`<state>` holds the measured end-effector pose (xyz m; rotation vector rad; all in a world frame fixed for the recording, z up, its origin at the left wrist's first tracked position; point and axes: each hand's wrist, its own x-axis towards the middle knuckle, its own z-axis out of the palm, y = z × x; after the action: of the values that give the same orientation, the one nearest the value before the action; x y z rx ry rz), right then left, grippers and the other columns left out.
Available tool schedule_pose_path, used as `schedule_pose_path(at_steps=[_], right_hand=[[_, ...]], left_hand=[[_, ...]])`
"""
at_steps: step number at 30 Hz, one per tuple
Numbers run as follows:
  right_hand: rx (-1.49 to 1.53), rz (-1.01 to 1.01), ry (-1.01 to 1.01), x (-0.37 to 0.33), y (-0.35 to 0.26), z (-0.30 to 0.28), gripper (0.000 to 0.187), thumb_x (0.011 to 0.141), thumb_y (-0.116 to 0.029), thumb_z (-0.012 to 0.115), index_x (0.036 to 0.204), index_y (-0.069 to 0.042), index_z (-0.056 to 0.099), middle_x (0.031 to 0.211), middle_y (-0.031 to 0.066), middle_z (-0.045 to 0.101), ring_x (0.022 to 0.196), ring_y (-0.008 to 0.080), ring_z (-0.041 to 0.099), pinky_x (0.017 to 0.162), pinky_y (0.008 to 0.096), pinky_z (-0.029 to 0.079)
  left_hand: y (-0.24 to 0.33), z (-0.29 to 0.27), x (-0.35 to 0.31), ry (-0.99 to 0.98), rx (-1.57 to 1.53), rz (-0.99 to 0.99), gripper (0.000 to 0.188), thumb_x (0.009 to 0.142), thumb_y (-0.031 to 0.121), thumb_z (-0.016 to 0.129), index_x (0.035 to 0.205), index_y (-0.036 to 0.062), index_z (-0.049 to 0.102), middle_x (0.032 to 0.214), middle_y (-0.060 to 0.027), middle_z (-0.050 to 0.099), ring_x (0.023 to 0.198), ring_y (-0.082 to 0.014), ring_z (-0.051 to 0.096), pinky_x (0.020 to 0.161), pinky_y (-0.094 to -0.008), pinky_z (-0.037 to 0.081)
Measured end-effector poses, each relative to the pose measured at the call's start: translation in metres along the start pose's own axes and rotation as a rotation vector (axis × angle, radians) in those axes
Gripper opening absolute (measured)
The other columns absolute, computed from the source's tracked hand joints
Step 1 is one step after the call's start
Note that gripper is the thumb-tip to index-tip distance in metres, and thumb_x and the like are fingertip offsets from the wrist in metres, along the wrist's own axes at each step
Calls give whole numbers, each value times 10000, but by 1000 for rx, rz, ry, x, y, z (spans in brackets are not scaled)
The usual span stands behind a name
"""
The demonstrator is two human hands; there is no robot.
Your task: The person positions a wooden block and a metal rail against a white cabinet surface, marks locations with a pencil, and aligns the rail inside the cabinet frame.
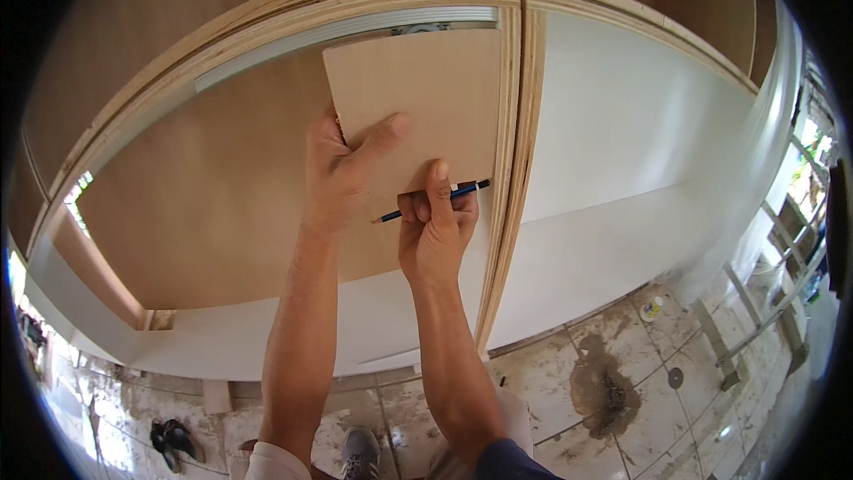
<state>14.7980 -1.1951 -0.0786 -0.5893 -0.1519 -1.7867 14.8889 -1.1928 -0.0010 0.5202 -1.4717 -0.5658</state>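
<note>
A pale wooden panel (426, 89) with straight edges stands inside the left opening of a cabinet, close to its plywood divider (508, 124). My left hand (336, 173) grips the panel's left edge, thumb across its face and the other fingers behind it. At the panel's lower edge is my right hand (437, 240), its thumb pressed up on the wood. A dark blue pencil (464, 190) lies across the curled fingers of that hand, its sharpened tip pointing left. Above the panel, a grey metal fitting (419, 28) shows partly, beside a white rail (355, 28).
Right of the divider is a white-lined compartment (613, 124). Plastic sheeting (746, 204) hangs at the far right near a metal ladder (782, 302). The tiled floor below has a dark wet stain (604, 387), and black footwear (173, 440) lies at lower left.
</note>
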Motion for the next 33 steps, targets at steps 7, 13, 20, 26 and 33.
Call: schedule_pose_path(at_steps=[7,13,20,26,33], right_hand=[[-142,98,-25,2,-17,-4,242,980,-294,729,963,-131,551,770,-58,534,558,66,386,556,268,339],[-287,198,35,-4,-36,-1,353,941,-382,682,1000,-55,561,857,104,630,523,121,385,531,269,329],[-1157,-38,54,-23,-89,-8,168,968,-184,683,960,-17,674,868,69,709,572,64,469,535,248,367],[-1620,-656,-51,46,-156,41,150,912,-171,782,948,-29,747,785,-40,663,634,36,419,584,219,364],[-1709,-667,-220,77,-155,78,223,860,-209,840,912,-12,750,767,-2,695,596,38,423,532,226,339]], left_hand=[[-1,7,-1,39,-80,-29,485,868,221,819,1203,-40,582,1063,-97,694,905,-153,668,776,-301,555],[2,6,2,14,-106,15,459,871,207,787,1205,-35,585,1064,-101,693,924,-165,669,779,-310,557],[6,0,1,-33,-145,28,431,897,176,749,1237,-36,590,1069,-98,699,954,-153,663,833,-296,536],[3,7,3,-28,-157,51,436,901,179,745,1247,-38,591,1091,-112,700,983,-159,658,872,-314,529],[-4,5,6,-33,-181,90,454,897,192,738,1243,-56,580,1098,-132,698,990,-178,667,880,-329,535]])
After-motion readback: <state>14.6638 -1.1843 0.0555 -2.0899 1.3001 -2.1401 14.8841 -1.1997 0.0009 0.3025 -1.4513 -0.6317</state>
